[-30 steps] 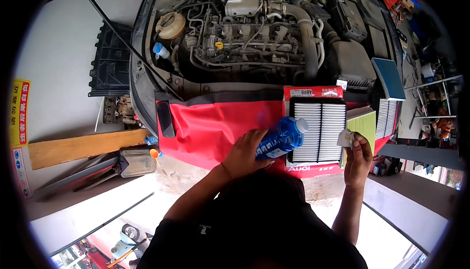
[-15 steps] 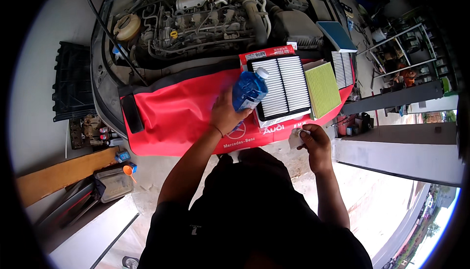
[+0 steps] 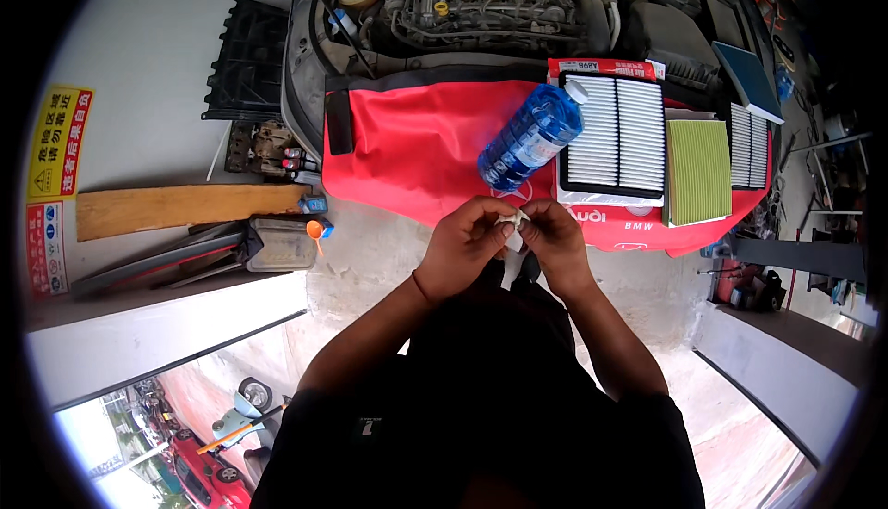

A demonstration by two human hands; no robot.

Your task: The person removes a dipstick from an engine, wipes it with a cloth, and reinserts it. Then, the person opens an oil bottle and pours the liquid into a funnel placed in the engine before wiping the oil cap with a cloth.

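My left hand point(image 3: 460, 248) and my right hand point(image 3: 557, 248) meet in front of my body, fingertips closed together. Pinched between both is a small crumpled whitish piece point(image 3: 514, 221), thin like paper or film; its exact kind is unclear. Just beyond the hands, a clear plastic bottle of blue liquid point(image 3: 527, 143) with a white cap rests on the red fender cover point(image 3: 407, 143). Its capped end is beside a white pleated air filter point(image 3: 615, 134) with a black rim. That filter is on top of a red and white box point(image 3: 606, 67).
A yellow-green pleated filter point(image 3: 698, 173), a grey pleated filter point(image 3: 748, 143) and a blue-faced panel point(image 3: 747, 81) are at the right. Beyond lies an open engine bay point(image 3: 499, 9). Leftward are a wooden plank point(image 3: 185, 208), a black plastic cover point(image 3: 248, 60) and an orange funnel point(image 3: 319, 230).
My left hand has let go of the blue bottle, which now rests on the cover. Both hands have come together at the whitish piece, formerly in my right hand alone. The view has shifted left.
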